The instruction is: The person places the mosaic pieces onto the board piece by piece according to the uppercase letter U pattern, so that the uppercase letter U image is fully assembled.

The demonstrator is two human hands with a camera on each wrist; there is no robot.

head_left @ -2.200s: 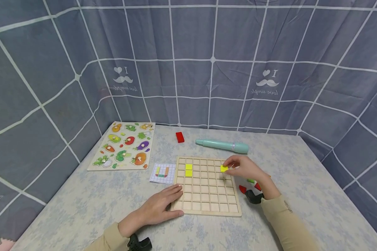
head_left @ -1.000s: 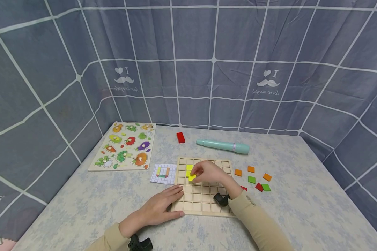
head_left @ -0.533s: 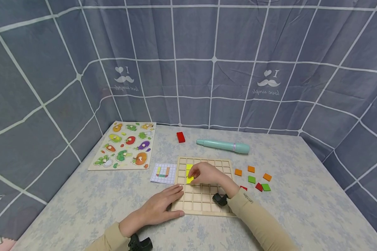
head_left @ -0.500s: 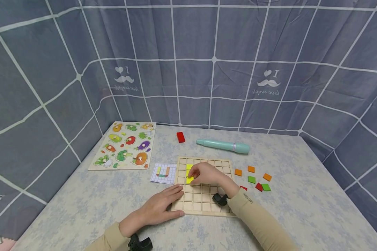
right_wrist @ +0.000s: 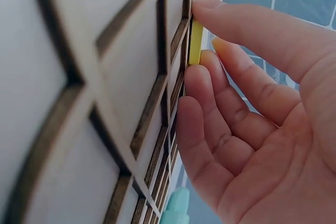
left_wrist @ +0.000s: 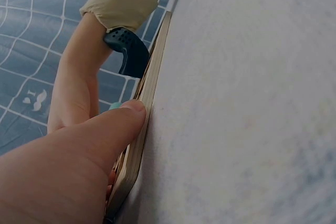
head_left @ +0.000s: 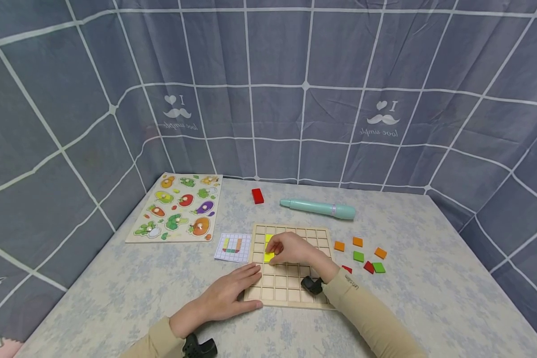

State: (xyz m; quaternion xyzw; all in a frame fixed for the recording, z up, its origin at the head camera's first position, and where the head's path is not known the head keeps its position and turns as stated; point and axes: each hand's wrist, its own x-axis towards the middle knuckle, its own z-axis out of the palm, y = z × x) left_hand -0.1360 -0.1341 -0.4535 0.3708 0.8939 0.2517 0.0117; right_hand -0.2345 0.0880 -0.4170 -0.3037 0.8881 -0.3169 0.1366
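My right hand (head_left: 293,248) pinches a yellow square tile (right_wrist: 196,43) between thumb and fingers. The tile stands on edge or tilted in the right wrist view, right at the grid of the wooden board (head_left: 286,283). It lines up below other yellow tiles (head_left: 269,237) in a column near the board's left side, partly hidden by the fingers. My left hand (head_left: 225,293) rests on the board's lower left edge, fingers laid over the frame. In the left wrist view its thumb (left_wrist: 123,121) lies along the board's side.
Left of the board lies a pattern card (head_left: 232,247) with a coloured U shape. Orange tiles (head_left: 357,241), green tiles (head_left: 358,256) and red pieces (head_left: 369,267) lie to the right. Behind are a teal marker-like tube (head_left: 317,208), a red block (head_left: 257,196) and a vegetable puzzle (head_left: 174,209).
My right hand has carried the yellow tile leftward from the board's right side to the yellow column and lowered it there, shifting slightly left lately. My left hand stays in place.
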